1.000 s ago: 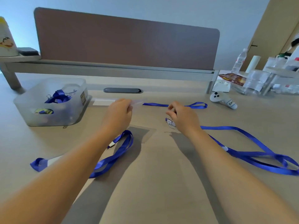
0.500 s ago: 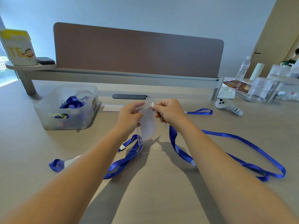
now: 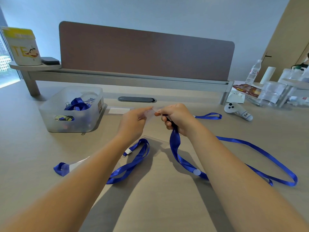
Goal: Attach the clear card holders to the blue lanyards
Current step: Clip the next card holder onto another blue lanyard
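Observation:
Both hands are raised over the middle of the desk. My left hand (image 3: 133, 121) pinches a clear card holder (image 3: 150, 113), held nearly flat between the two hands. My right hand (image 3: 175, 117) grips the clip end of a blue lanyard (image 3: 234, 141), and its fingertips touch the holder's edge. That lanyard hangs from the fist and loops across the desk to the right. A second blue lanyard (image 3: 132, 164) lies under my left forearm, joined to a clear holder (image 3: 75, 164). Another clear holder (image 3: 155, 141) lies flat below my hands.
A translucent bin (image 3: 50, 114) at the left holds blue lanyards and clips. A white card (image 3: 118, 110) lies behind my hands, a third lanyard loop (image 3: 209, 116) to the right. A white controller (image 3: 237, 110), a bottle (image 3: 253, 72) and clear containers crowd the far right.
The card holder has tipped from hanging upright to nearly flat. Both hands have stayed together and lifted slightly; the lanyard now hangs straight down from my right fist.

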{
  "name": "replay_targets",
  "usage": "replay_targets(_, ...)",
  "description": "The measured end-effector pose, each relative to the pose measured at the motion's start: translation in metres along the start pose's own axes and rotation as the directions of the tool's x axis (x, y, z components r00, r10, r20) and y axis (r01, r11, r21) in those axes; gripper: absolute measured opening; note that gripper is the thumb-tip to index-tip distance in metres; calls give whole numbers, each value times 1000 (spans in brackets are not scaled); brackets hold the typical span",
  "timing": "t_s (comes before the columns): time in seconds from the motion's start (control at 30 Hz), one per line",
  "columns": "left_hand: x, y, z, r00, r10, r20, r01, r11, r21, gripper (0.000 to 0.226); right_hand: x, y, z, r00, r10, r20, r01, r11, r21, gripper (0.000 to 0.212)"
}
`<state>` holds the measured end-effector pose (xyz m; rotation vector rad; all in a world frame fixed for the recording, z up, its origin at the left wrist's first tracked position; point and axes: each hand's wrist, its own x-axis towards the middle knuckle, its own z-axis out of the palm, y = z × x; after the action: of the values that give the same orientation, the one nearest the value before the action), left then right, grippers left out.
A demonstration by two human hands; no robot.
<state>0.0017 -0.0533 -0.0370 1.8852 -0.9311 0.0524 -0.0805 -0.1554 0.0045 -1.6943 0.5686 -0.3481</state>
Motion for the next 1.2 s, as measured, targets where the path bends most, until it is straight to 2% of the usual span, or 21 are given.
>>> replay_targets(0.13, -2, -1, -4, 985, 172, -7, -166, 955, 245, 45, -2, 0, 2, 1000, -8, 28, 7, 999, 42, 20)
replay_targets(0.2, -4, 0, -9, 948, 319, 2, -295, 875, 384, 43, -4, 0, 2, 999, 10, 37, -12, 998, 68, 25)
replay_targets(0.27, -4, -2, -14, 898, 432, 89, -409, 741, 533, 45, -4, -1, 3, 999, 30, 27, -31, 997, 64, 33)
replay_targets(0.37, -1, -7, -19, 854, 492, 169, -459, 559, 691, 58, -3, 0, 6, 998, 51, 22, -52, 998, 21, 34)
replay_targets(0.47, -1, -10, -21, 853, 484, 197, -456, 505, 733, 63, -4, 1, 7, 999, 33, 20, -33, 999, 15, 26)
replay_targets(0.5, -1, -11, -21, 859, 475, 191, -452, 527, 720, 62, -4, 1, 7, 999, 21, 25, -22, 999, 27, 24)
replay_targets(0.57, -2, -9, -20, 894, 420, 159, -419, 651, 633, 56, -3, 1, 8, 999, 0, 45, -3, 998, 57, 22)
replay_targets(0.67, -2, -5, -20, 967, 216, 132, -253, 847, 467, 45, -2, -1, 9, 997, -20, 71, 14, 996, 85, 21)
replay_targets(0.8, -2, 9, -27, 975, 52, 214, -93, 978, 185, 42, -1, -2, 9, 994, -50, 101, 46, 998, 42, 19)
replay_targets(0.87, -1, 16, -31, 969, -7, 248, 14, 1000, -28, 32, 0, -2, 11, 993, -68, 95, 70, 997, -16, 20)
replay_targets(0.93, 2, 18, -32, 972, -54, 231, 90, 985, -148, 23, 1, -4, 14, 990, -107, 87, 117, 985, -126, 20)
replay_targets(1.03, 7, 16, -34, 980, -82, 183, 112, 980, -165, 19, 0, -6, 18, 980, -163, 114, 186, 953, -241, 16)
replay_targets(1.2, 14, 12, -39, 968, -122, 219, 152, 980, -127, 16, -1, -5, 22, 970, -192, 149, 228, 932, -282, 26)
